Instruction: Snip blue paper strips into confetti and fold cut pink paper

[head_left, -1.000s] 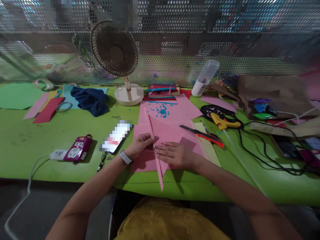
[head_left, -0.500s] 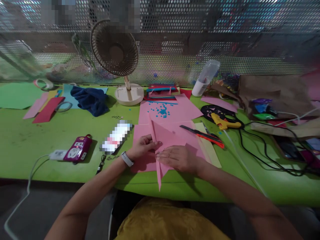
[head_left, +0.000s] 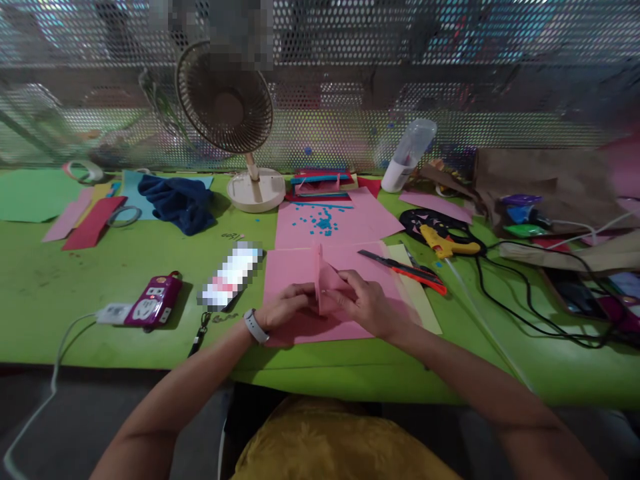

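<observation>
A folded pink paper piece [head_left: 326, 280] stands on edge between both hands, above a flat pink sheet [head_left: 290, 267] on the green table [head_left: 75, 280]. My left hand [head_left: 286, 308], with a white watch at the wrist, pinches the fold's left side low down. My right hand [head_left: 367, 305] closes its fingers on the fold's right side. The lower part of the fold is hidden behind my fingers.
A phone [head_left: 231, 275] and a purple power strip [head_left: 153, 301] lie to the left. A utility knife [head_left: 405, 270], a yellow glue gun [head_left: 447, 243] and black cables [head_left: 525, 300] lie to the right. Behind stand a desk fan [head_left: 227, 100], a blue cloth [head_left: 173, 200] and another pink sheet [head_left: 335, 223] with blue scraps.
The long pink point that hung over the table's near edge has been folded up. The piece now stands shorter and upright between both hands, which have closed on it.
</observation>
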Tool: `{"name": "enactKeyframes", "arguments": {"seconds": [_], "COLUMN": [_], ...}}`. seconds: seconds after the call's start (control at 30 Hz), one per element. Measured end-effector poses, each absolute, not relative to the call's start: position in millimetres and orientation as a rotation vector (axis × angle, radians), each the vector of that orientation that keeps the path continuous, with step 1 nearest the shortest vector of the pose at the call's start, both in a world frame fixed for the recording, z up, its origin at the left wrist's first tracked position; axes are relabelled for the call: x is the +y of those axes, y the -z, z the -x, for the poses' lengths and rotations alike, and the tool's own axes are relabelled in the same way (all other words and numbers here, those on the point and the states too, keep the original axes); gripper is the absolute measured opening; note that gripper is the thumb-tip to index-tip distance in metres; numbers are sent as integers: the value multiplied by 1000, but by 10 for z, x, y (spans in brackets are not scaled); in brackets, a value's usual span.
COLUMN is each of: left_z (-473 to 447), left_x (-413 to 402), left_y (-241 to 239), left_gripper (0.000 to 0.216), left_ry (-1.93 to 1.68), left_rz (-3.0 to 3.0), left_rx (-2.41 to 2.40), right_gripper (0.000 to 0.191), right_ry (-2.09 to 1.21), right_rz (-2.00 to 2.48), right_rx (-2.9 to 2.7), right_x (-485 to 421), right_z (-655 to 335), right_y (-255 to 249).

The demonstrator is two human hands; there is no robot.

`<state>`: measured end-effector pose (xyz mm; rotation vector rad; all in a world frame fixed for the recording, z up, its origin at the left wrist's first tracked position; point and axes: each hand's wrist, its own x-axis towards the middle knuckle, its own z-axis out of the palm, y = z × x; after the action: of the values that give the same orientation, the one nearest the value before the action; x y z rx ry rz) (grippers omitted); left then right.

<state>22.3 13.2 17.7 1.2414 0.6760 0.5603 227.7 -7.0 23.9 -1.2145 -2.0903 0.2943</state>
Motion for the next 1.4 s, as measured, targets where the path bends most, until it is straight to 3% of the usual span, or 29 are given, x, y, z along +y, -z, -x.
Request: {"name": "enactKeyframes", "arguments": {"seconds": [0.63, 0.77, 0.97, 1.4], "left_z": [-275, -295, -309, -331], "left_x": [120, 109, 75, 22], "left_y": [-184, -244, -259, -246], "left_gripper": [35, 38, 38, 38], "left_ry": [-506, -425, -283, -290], "left_rz": [-1451, -1560, -1489, -1301], "left_rx": [724, 697, 707, 709], "right_gripper": [28, 33, 23, 22], "right_ry": [-130, -464, -995, -1165], "right_rz": [1148, 1179, 1130, 1128], "right_rx": [-1990, -1944, -1803, -1639], "right_x": [-6, 30, 21, 25], "right_z": [-2271, -2295, -2266, -2239], "right_y": [-408, -463, -474, -445]}}
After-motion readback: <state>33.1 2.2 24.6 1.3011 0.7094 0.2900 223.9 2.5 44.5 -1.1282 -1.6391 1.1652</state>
